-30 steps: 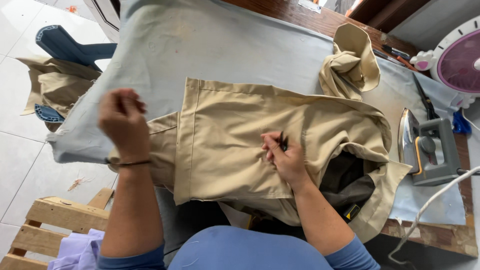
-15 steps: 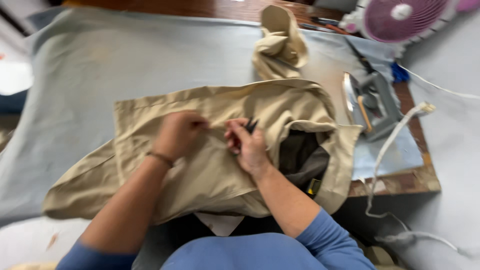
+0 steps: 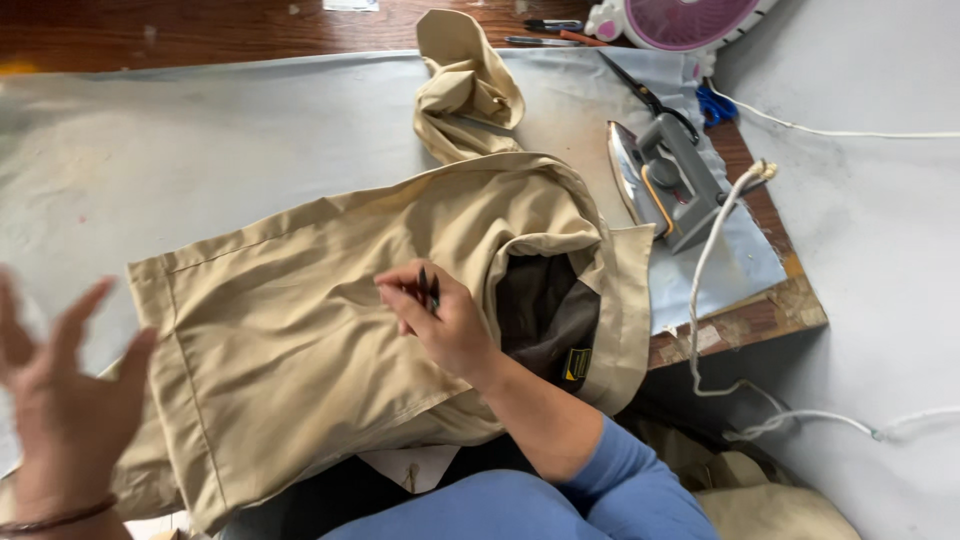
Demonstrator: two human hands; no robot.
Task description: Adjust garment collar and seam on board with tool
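While my right hand (image 3: 440,322) is pinching a small dark tool against the khaki garment (image 3: 330,330) lying on the table (image 3: 250,130), I am lifting my left hand (image 3: 65,400) away, open and empty. Judging by this, I am picking at a seam, so next calls for steadying the cloth flat.

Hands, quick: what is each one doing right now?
Left hand: open, fingers spread, blurred, holding nothing, raised at the edge of the khaki garment.
Right hand: closed on a small dark tool, resting on the garment.
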